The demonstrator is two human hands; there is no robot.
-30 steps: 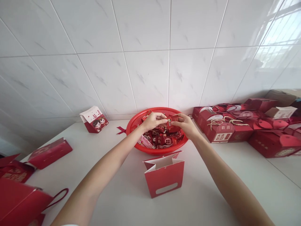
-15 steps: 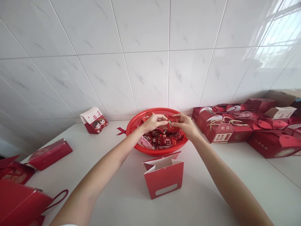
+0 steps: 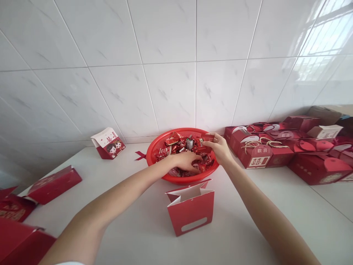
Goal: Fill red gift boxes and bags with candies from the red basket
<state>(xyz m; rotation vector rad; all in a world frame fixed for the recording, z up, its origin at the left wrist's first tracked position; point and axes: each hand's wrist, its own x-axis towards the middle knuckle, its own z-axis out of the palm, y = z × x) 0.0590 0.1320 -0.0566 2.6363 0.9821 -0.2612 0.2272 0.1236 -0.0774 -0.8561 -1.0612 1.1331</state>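
Observation:
A red plastic basket (image 3: pixel 182 180) with a perforated wall holds many wrapped candies (image 3: pixel 173 139), mostly red. My left hand (image 3: pixel 187 161) is down among the candies at the front of the basket, fingers apart and touching them. Over the basket's right side, my right hand (image 3: pixel 219 147) pinches a red candy packet (image 3: pixel 200 142) between thumb and fingers. Just in front of the basket stands an upright red paper box (image 3: pixel 190 213), its top unfolded and its white inside showing. An oval window marks its front.
Several red gift boxes (image 3: pixel 257 152), some with rope handles, crowd the right side by the tiled wall. A white-and-red box (image 3: pixel 109 144) with cartoon figures stands at back left. More red boxes (image 3: pixel 55 184) lie along the left edge. A dark red ribbon (image 3: pixel 140 155) lies beside the basket.
My left hand has left the packet near my right hand and moved down into the candies at the basket's front. My right hand stays in place with the packet.

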